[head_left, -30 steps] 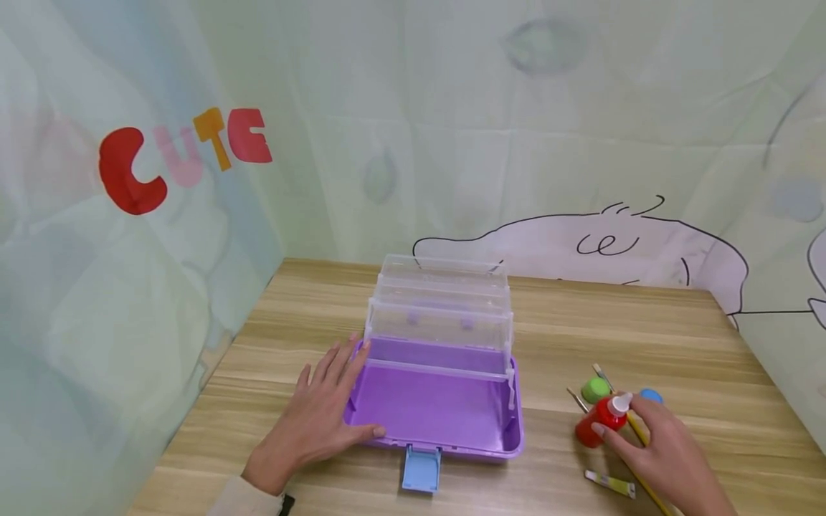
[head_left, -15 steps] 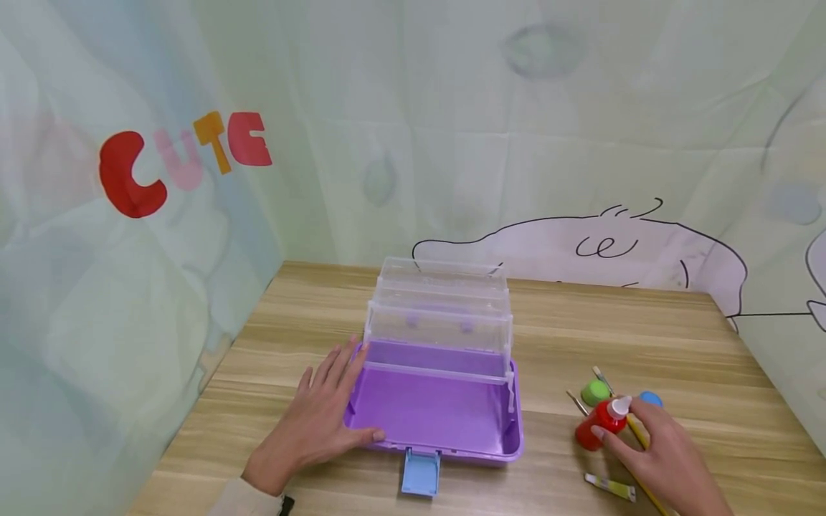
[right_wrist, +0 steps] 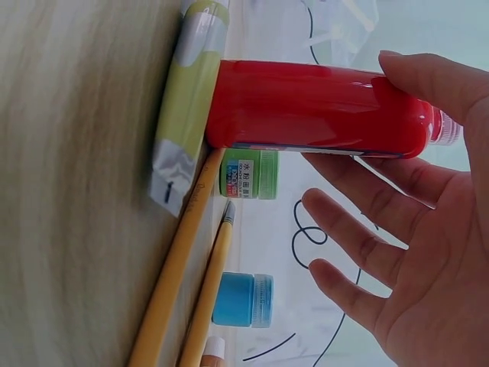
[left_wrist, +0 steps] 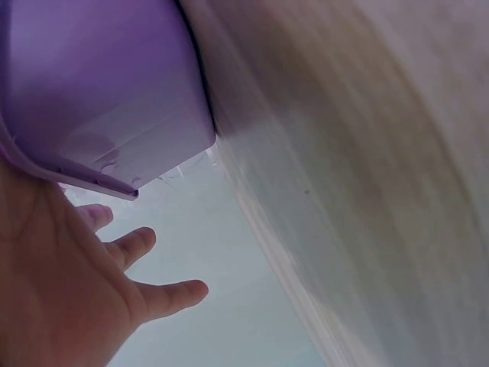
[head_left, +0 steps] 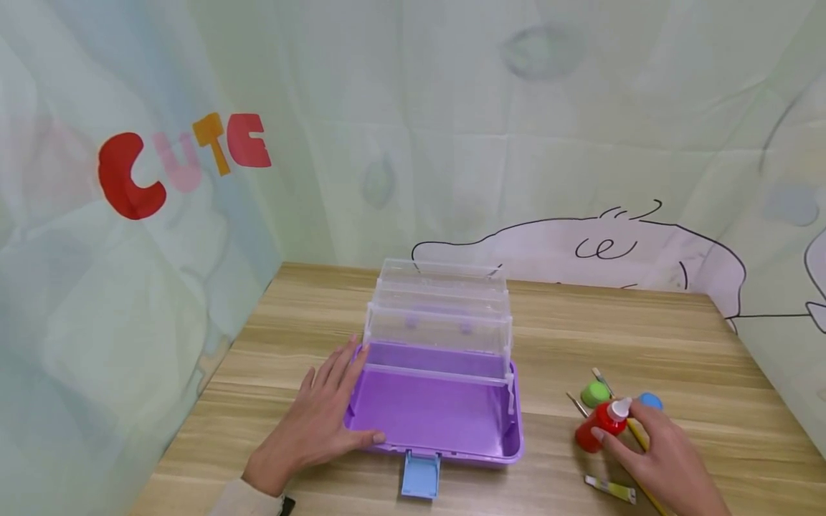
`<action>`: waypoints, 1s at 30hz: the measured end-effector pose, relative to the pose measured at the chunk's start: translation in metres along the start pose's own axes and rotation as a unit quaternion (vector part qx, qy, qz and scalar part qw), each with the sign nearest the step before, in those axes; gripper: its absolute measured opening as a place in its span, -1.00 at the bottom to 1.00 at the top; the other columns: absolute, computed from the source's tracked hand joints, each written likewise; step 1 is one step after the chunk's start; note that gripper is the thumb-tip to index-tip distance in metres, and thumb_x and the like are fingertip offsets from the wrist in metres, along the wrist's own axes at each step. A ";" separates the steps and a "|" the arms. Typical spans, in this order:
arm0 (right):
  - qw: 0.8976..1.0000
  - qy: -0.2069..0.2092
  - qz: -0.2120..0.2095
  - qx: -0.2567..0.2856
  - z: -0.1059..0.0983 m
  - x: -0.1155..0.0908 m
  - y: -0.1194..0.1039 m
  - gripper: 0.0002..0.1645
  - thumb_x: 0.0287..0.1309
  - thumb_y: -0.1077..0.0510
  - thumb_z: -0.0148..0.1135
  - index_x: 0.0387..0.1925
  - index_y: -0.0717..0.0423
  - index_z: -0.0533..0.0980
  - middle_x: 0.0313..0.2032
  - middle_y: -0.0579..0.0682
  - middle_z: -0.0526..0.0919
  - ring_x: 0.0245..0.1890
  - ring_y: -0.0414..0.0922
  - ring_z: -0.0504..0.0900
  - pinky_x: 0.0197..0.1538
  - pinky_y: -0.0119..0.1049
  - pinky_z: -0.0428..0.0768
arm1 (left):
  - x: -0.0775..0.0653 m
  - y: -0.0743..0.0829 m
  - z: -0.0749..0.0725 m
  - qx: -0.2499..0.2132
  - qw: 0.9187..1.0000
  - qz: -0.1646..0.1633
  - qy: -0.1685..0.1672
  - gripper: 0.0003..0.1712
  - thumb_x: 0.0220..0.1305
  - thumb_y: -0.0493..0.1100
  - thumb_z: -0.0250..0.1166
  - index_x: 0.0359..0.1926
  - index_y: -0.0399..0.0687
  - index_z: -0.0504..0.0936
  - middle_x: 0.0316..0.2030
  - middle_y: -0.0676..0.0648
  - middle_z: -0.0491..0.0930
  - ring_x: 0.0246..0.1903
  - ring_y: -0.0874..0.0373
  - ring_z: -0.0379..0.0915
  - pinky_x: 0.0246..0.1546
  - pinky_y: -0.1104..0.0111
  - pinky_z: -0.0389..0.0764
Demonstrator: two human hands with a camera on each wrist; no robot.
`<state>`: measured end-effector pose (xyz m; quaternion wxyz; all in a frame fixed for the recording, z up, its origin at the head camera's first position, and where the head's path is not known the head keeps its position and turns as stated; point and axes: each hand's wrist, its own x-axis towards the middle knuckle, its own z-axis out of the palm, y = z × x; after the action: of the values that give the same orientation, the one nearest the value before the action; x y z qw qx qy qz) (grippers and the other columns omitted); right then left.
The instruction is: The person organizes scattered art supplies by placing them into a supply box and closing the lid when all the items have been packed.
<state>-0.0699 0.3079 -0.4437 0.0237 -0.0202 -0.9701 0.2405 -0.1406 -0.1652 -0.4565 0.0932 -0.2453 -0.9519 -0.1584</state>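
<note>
A purple plastic box with a raised clear lid and trays stands on the table. My left hand rests on its left side, fingers spread along the rim and thumb over the front edge. In the left wrist view, spread fingers show beside the purple wall. At the right, my right hand holds a red paint bottle with a white nozzle, upright. In the right wrist view, the thumb lies on one side of the bottle and the fingers on the other.
Around the bottle lie a green paint jar, a blue paint jar, a yellow-green paint tube and several paintbrushes. A light blue latch hangs from the box's front. Printed fabric borders the table's back and sides.
</note>
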 end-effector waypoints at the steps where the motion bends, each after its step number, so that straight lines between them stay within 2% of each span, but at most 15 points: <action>1: 1.000 0.000 0.000 0.000 0.000 0.000 0.000 -0.22 0.04 -0.40 0.24 0.04 0.12 0.47 -0.01 0.20 0.59 -0.01 0.21 0.52 -0.03 0.31 0.48 | 0.000 0.000 0.000 0.000 1.000 0.000 0.001 0.45 -0.23 0.57 0.31 0.53 0.08 -0.21 0.53 -0.04 -0.24 0.45 -0.16 -0.11 0.21 -0.36 0.11; 6: 1.000 -0.005 -0.001 0.001 0.002 0.000 0.003 -0.25 0.05 -0.36 0.27 0.02 0.15 0.48 -0.07 0.15 0.64 -0.07 0.15 0.57 -0.04 0.28 0.51 | -0.001 -0.001 0.002 0.003 1.000 0.000 0.002 0.45 -0.24 0.59 0.29 0.53 0.06 -0.18 0.52 -0.07 -0.18 0.44 -0.16 -0.10 0.19 -0.37 0.13; 12: 1.000 -0.014 0.001 0.020 0.003 0.001 0.003 -0.34 0.06 -0.28 0.32 -0.04 0.14 0.48 -0.14 0.05 0.67 -0.13 0.06 0.61 -0.08 0.16 0.59 | -0.002 -0.001 0.004 0.005 1.000 0.001 0.002 0.46 -0.24 0.59 0.29 0.53 0.08 -0.21 0.52 -0.05 -0.19 0.44 -0.16 -0.09 0.18 -0.38 0.14; 19: 0.999 -0.023 -0.001 0.049 0.004 0.001 0.002 -0.33 0.07 -0.23 0.33 -0.01 0.19 0.44 -0.07 0.15 0.64 -0.07 0.18 0.64 -0.11 0.05 0.64 | -0.002 -0.001 0.003 0.007 1.000 0.002 0.004 0.46 -0.23 0.59 0.30 0.53 0.09 -0.21 0.52 -0.06 -0.18 0.44 -0.15 -0.08 0.17 -0.37 0.15; 25: 0.997 -0.027 0.008 0.078 0.008 0.003 0.002 -0.33 0.07 -0.17 0.36 0.02 0.20 0.41 -0.04 0.15 0.62 -0.10 0.08 0.66 -0.17 -0.12 0.68 | -0.001 -0.001 0.002 0.003 1.000 0.000 0.002 0.45 -0.23 0.60 0.28 0.53 0.11 -0.21 0.52 -0.05 -0.15 0.44 -0.13 -0.08 0.17 -0.37 0.16; 30: 0.995 -0.031 0.023 0.093 0.011 0.004 0.002 -0.32 0.08 -0.17 0.36 0.04 0.19 0.39 -0.02 0.16 0.59 -0.07 0.09 0.65 -0.17 -0.15 0.69 | -0.001 0.000 0.000 0.001 1.000 -0.001 0.000 0.44 -0.22 0.60 0.28 0.53 0.12 -0.22 0.52 -0.04 -0.14 0.44 -0.13 -0.08 0.17 -0.36 0.16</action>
<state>-0.0749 0.3045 -0.4543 -0.0106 -0.0331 -0.9432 0.3304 -0.1400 -0.1656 -0.4569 0.0932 -0.2440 -0.9524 -0.1574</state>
